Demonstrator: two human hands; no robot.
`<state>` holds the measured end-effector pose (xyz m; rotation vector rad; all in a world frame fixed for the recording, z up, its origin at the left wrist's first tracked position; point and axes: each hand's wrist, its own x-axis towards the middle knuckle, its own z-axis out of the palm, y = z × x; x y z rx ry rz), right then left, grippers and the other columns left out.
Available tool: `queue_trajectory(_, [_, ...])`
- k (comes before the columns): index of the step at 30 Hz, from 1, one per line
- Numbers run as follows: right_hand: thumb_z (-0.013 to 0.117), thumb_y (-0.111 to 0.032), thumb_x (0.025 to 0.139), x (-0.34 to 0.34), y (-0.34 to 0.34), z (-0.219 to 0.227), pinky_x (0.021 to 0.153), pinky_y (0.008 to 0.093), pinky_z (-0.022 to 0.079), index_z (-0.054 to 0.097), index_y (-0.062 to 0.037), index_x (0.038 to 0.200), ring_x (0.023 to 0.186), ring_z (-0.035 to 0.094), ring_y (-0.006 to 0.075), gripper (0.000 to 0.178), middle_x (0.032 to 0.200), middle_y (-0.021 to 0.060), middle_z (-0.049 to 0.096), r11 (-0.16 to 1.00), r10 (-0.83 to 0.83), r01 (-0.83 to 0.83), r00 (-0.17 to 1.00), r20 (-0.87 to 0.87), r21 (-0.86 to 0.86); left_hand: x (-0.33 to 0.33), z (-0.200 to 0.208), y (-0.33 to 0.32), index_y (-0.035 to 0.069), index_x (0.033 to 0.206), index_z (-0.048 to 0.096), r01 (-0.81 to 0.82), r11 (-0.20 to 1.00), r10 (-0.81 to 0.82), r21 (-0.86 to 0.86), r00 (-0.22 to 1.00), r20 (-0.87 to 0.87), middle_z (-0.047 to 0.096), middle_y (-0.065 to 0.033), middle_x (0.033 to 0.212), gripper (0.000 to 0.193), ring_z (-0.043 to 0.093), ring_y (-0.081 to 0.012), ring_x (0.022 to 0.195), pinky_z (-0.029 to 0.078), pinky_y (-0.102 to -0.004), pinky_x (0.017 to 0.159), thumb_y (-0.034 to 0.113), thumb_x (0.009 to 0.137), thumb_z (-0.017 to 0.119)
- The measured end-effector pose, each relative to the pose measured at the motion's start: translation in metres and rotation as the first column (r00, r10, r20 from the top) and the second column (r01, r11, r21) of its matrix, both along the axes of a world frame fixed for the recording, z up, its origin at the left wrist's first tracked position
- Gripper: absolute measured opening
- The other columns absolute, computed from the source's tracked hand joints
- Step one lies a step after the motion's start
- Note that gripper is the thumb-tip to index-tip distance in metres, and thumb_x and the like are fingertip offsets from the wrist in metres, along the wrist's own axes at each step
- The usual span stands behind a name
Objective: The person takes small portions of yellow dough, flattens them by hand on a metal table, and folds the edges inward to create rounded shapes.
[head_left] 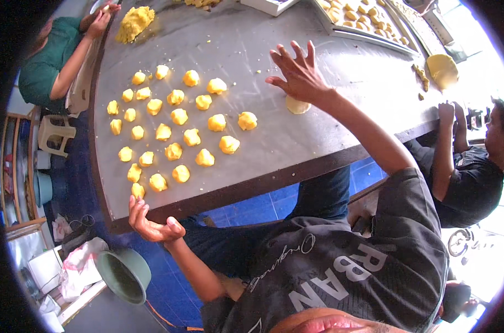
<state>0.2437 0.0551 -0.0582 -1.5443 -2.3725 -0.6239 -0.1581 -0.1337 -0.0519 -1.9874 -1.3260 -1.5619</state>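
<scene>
My right hand (pixel 299 75) reaches over the grey table with its fingers spread, holding nothing. Partly under its wrist lies a pale round piece of dough (pixel 297 106). My left hand (pixel 153 223) is at the near left edge of the table, palm turned up and thumb apart from the bent fingers. Its fingertips are right by a yellow dough ball (pixel 137 191); whether they touch it I cannot tell. Several more yellow dough balls (pixel 179 116) lie in loose rows on the left half of the grey table (pixel 252 72).
A yellow dough heap (pixel 135 24) lies far left, near a person in green (pixel 52 66). At far right stand a tray of shaped pieces (pixel 332 25) and a large dough lump (pixel 443 71). Another person (pixel 468 172) sits at right. A green basin (pixel 127 275) stands low at left.
</scene>
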Motion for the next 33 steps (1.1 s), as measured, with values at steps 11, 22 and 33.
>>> queue_trajectory(11, [0.036, -0.068, 0.083, -0.028, 0.014, 0.032, 0.105, 0.0616, 0.009, 0.040, -0.0108, 0.133, 0.130, 0.025, 0.0344, 0.076, 0.139, 0.0111, 0.032, 0.973, 0.225, -0.229, 0.970, 0.096, 0.033, 0.000, -0.001, 0.001, -0.007, 0.100, 0.048, -0.010, 1.000, 0.010, -0.007, 1.000, -0.007, 0.050, -0.0195, 0.099, 0.048, 0.051, -0.0389, 0.102, 0.043, -0.0520, 0.092, 0.035, 0.075, 0.050])
queue_trajectory(22, [0.032, -0.071, 0.082, 0.006, -0.018, 0.001, 0.108, 0.0594, 0.002, 0.037, -0.0136, 0.136, 0.131, 0.019, 0.0352, 0.079, 0.142, 0.0107, 0.024, 0.974, 0.226, -0.225, 0.974, 0.036, -0.032, -0.004, -0.006, 0.001, -0.007, 0.099, 0.048, 0.010, 0.999, -0.010, 0.037, 1.000, -0.011, 0.050, -0.0202, 0.098, 0.048, 0.053, -0.0392, 0.100, 0.046, -0.0508, 0.089, 0.034, 0.074, 0.047])
queue_trajectory(33, [0.045, -0.046, 0.091, 0.033, 0.000, 0.035, 0.108, 0.0443, 0.022, 0.048, -0.0055, 0.124, 0.125, 0.037, 0.0312, 0.053, 0.129, 0.0172, 0.045, 0.928, 0.029, -0.182, 0.905, -0.425, -0.324, -0.002, -0.004, 0.001, -0.007, 0.099, 0.048, -0.004, 1.000, 0.004, 0.004, 1.000, 0.019, 0.051, -0.0198, 0.100, 0.048, 0.053, -0.0389, 0.102, 0.046, -0.0491, 0.090, 0.035, 0.074, 0.047])
